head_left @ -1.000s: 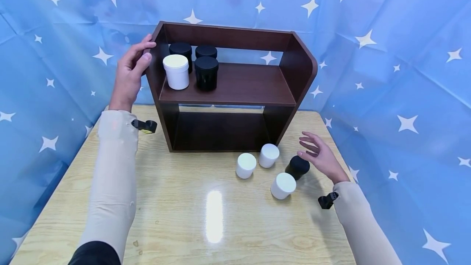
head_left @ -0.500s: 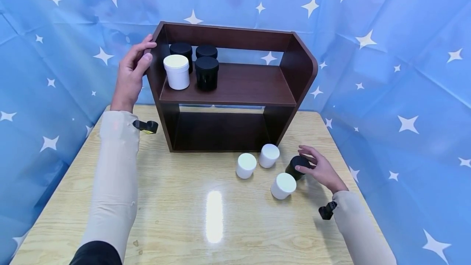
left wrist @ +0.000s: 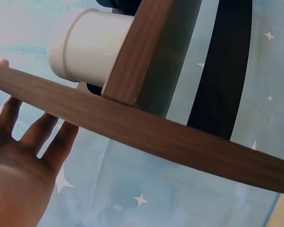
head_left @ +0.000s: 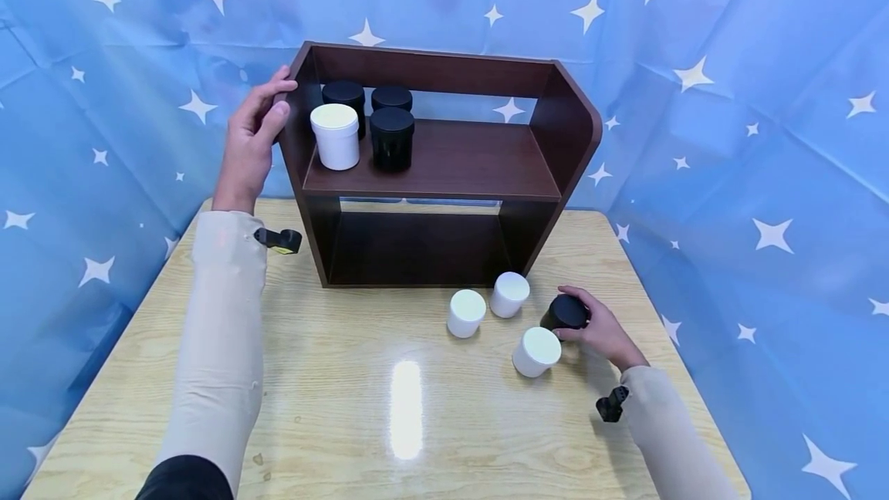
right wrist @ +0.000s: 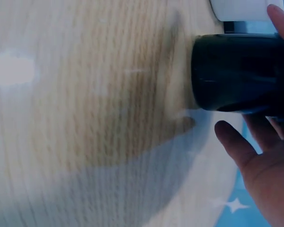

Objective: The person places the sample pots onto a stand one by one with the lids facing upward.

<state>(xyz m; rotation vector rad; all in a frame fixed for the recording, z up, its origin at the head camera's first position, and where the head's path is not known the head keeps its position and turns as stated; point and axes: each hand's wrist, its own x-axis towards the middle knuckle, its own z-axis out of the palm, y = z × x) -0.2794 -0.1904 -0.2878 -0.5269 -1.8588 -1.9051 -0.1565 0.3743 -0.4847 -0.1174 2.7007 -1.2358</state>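
In the head view, my left hand [head_left: 251, 133] rests against the outer left side of a dark brown two-tier shelf [head_left: 444, 157]. Its fingers are fairly straight along the panel's edge, also seen in the left wrist view. My right hand [head_left: 600, 330] holds a black lidded jar [head_left: 566, 312] on the table's right, thumb in front and fingers behind. The right wrist view shows that black jar [right wrist: 236, 73] between thumb and fingers. Just in front of it stands a white jar [head_left: 537, 352]. Two more, a white jar [head_left: 510, 294] and another white jar [head_left: 466, 313], stand near the shelf's base.
The upper tier bears a white jar [head_left: 336, 137] at front left, a black jar [head_left: 392, 139] beside it, and two black jars behind. The shelf stands on a light wooden table [head_left: 333, 392]. Blue star-patterned cloth [head_left: 736, 176] hangs around the table.
My right hand has come down toward the black jar, and its fingers have closed round it. The left hand stays at the shelf's side.
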